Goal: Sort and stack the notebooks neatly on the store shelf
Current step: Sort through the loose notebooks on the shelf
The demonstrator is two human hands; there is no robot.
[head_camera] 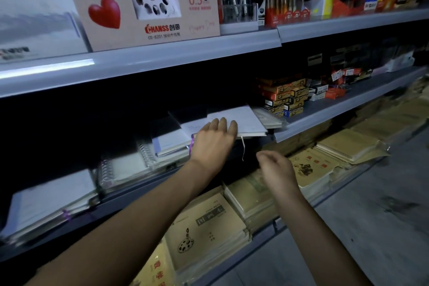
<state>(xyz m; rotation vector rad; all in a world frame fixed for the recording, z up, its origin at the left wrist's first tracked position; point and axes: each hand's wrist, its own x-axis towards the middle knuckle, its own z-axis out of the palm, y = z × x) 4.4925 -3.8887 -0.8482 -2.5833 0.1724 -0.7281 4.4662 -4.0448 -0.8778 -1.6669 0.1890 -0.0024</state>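
Note:
On the dark middle shelf [325, 121] lies a row of notebooks. My left hand [213, 141] rests flat, fingers straight, on a white notebook [246, 121] that tops a stack; a thin ribbon hangs from it. To its left sit another pale notebook [170, 139] with a purple ribbon, spiral-bound notebooks [130, 165] and a large pale notebook [51, 195]. My right hand [276, 167] hovers lower, in front of the shelf edge, fingers loosely curled, holding nothing.
Above, a shelf carries pen display boxes [144, 11] and pen racks [285, 0]. Small orange and black boxes [285, 95] sit right of the notebooks. Below, stacks of tan exercise books [209, 227] run along the bottom shelf. Grey floor [371, 216] lies at right.

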